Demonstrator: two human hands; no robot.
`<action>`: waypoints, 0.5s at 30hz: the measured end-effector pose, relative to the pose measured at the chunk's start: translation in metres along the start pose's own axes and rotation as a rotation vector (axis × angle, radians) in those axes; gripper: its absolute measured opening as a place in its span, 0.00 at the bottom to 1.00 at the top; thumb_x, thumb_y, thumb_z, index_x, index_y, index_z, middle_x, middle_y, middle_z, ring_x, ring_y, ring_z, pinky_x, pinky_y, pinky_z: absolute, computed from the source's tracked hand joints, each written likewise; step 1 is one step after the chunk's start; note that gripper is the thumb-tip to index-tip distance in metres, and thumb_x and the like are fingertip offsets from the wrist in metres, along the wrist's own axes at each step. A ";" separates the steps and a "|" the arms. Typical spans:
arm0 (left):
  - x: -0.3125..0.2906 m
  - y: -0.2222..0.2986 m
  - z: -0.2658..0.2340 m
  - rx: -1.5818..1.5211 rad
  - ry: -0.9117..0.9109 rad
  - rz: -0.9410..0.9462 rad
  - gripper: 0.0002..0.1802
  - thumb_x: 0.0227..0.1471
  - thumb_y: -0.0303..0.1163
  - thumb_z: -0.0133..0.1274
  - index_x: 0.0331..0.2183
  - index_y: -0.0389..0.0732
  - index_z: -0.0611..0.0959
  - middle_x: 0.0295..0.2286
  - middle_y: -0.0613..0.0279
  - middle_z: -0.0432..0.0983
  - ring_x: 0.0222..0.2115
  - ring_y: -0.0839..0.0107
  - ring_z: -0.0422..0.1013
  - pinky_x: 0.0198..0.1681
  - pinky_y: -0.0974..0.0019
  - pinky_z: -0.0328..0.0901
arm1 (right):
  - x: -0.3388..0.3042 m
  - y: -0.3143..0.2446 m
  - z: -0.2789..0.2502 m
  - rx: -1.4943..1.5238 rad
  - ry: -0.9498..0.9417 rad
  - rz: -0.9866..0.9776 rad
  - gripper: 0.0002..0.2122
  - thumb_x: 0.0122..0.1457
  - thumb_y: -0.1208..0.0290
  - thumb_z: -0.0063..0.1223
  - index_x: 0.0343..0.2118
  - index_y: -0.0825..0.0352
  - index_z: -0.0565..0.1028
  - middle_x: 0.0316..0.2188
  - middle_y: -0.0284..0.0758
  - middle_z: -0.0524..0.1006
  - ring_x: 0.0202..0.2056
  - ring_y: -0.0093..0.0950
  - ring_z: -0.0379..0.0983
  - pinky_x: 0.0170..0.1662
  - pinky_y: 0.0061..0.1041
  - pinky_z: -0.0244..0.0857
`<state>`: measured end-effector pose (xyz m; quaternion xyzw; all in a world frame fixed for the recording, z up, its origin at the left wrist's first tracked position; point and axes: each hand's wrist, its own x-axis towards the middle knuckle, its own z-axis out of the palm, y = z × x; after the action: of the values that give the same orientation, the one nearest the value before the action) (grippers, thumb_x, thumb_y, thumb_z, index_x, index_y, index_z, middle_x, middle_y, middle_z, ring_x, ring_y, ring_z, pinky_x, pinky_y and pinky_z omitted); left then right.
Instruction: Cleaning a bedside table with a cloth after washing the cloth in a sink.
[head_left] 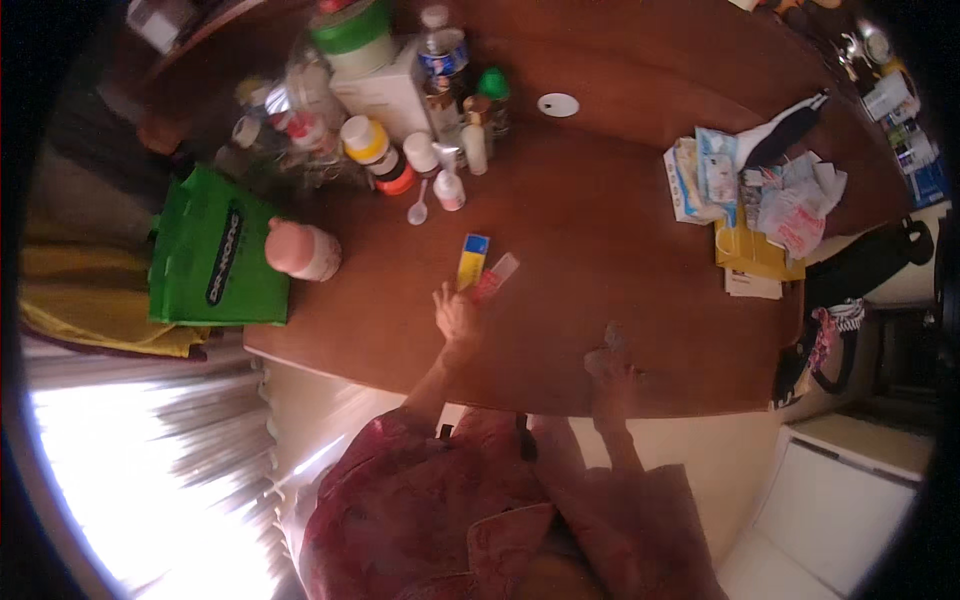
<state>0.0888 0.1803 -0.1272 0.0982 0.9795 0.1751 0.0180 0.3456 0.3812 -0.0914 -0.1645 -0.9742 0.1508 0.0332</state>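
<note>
My left hand (457, 316) is at the near end of a slim yellow and blue box (472, 260), with its fingers bent round that end. Against the box, slanting off to the right, is a flat clear and pink piece (497, 276); its exact kind does not show, and the fingers partly cover its lower end. Farther right, close to the table's front edge, my right hand (614, 362) is smeared by motion. A greyish patch lies at its fingers, too blurred to name. Both hands are over the brown wooden table (560, 225).
Bottles, jars and a white spoon (418, 204) crowd the back left. A pink-lidded jar (302, 251) stands beside a green bag (215, 255) at the left edge. To the right lie packets, a plastic bag (797, 207) and a yellow box (752, 250). A white oval (558, 105) marks the back.
</note>
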 end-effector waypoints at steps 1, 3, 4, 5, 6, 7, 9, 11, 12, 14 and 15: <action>0.011 0.029 0.003 0.016 -0.019 0.057 0.17 0.40 0.36 0.57 0.37 0.45 0.81 0.45 0.49 0.68 0.48 0.50 0.62 0.49 0.56 0.62 | 0.003 -0.005 -0.001 0.125 0.001 0.127 0.17 0.56 0.72 0.45 0.50 0.55 0.70 0.54 0.37 0.63 0.59 0.46 0.51 0.60 0.52 0.42; 0.038 0.090 0.024 -0.013 -0.056 0.112 0.16 0.40 0.37 0.57 0.35 0.45 0.82 0.44 0.50 0.69 0.49 0.52 0.62 0.49 0.58 0.62 | 0.002 -0.003 0.002 0.236 0.029 0.279 0.17 0.56 0.73 0.45 0.50 0.53 0.70 0.55 0.36 0.63 0.59 0.46 0.51 0.60 0.53 0.41; 0.054 0.121 0.038 -0.056 -0.077 0.102 0.16 0.40 0.38 0.56 0.35 0.44 0.82 0.42 0.50 0.70 0.49 0.54 0.61 0.49 0.59 0.61 | -0.005 0.002 0.012 0.362 0.035 0.277 0.16 0.56 0.72 0.44 0.48 0.52 0.71 0.55 0.35 0.63 0.59 0.46 0.52 0.59 0.53 0.42; 0.070 0.153 0.050 -0.062 -0.112 0.117 0.15 0.40 0.39 0.56 0.33 0.45 0.82 0.41 0.51 0.71 0.50 0.55 0.61 0.48 0.59 0.62 | -0.008 0.008 0.019 0.490 0.042 0.269 0.16 0.56 0.72 0.43 0.47 0.51 0.72 0.55 0.35 0.63 0.58 0.45 0.53 0.59 0.54 0.43; 0.085 0.177 0.059 -0.059 -0.144 0.115 0.15 0.40 0.40 0.56 0.32 0.45 0.82 0.40 0.52 0.72 0.50 0.56 0.60 0.47 0.59 0.64 | -0.005 0.008 0.018 0.488 0.046 0.275 0.16 0.56 0.72 0.43 0.47 0.51 0.72 0.55 0.35 0.63 0.58 0.45 0.53 0.59 0.54 0.43; 0.100 0.200 0.074 -0.152 -0.088 0.189 0.14 0.40 0.41 0.56 0.31 0.44 0.82 0.40 0.52 0.73 0.49 0.57 0.62 0.44 0.59 0.65 | -0.001 0.004 0.011 0.423 0.007 0.241 0.15 0.56 0.71 0.43 0.46 0.50 0.72 0.56 0.35 0.63 0.58 0.44 0.54 0.58 0.54 0.43; 0.124 0.244 0.083 -0.405 -0.080 0.209 0.14 0.41 0.42 0.57 0.29 0.43 0.82 0.37 0.51 0.74 0.42 0.60 0.67 0.37 0.59 0.67 | 0.004 -0.003 0.002 0.358 -0.030 0.223 0.15 0.55 0.70 0.43 0.45 0.49 0.73 0.56 0.35 0.62 0.58 0.43 0.55 0.58 0.54 0.42; 0.135 0.273 0.076 -0.566 -0.141 0.169 0.14 0.41 0.42 0.57 0.28 0.42 0.82 0.36 0.51 0.74 0.36 0.61 0.71 0.33 0.60 0.68 | 0.004 -0.005 -0.007 0.324 -0.021 0.184 0.14 0.55 0.70 0.42 0.44 0.52 0.74 0.56 0.35 0.63 0.57 0.41 0.56 0.58 0.55 0.41; 0.140 0.272 0.074 -0.713 -0.265 0.180 0.14 0.42 0.41 0.58 0.28 0.41 0.81 0.32 0.53 0.75 0.29 0.65 0.72 0.30 0.62 0.68 | 0.000 0.005 0.005 0.327 -0.021 0.189 0.14 0.55 0.70 0.42 0.44 0.52 0.74 0.56 0.35 0.63 0.57 0.41 0.56 0.58 0.55 0.41; 0.129 0.268 0.066 -1.071 -0.395 0.162 0.13 0.43 0.37 0.59 0.29 0.39 0.80 0.25 0.59 0.75 0.21 0.72 0.71 0.25 0.68 0.68 | -0.015 0.037 0.033 0.067 -0.080 0.012 0.15 0.56 0.69 0.41 0.46 0.54 0.73 0.57 0.36 0.61 0.58 0.42 0.55 0.59 0.55 0.39; 0.114 0.254 0.058 -1.282 -0.392 0.117 0.12 0.44 0.35 0.59 0.30 0.38 0.80 0.22 0.64 0.74 0.19 0.75 0.69 0.24 0.71 0.68 | -0.012 0.039 0.017 0.167 -0.043 0.273 0.15 0.57 0.69 0.40 0.48 0.55 0.71 0.57 0.37 0.60 0.58 0.42 0.53 0.59 0.54 0.38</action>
<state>0.0287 0.4565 -0.0939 0.1508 0.6535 0.7016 0.2407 0.3675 0.4076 -0.1201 -0.2887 -0.9273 0.2381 0.0053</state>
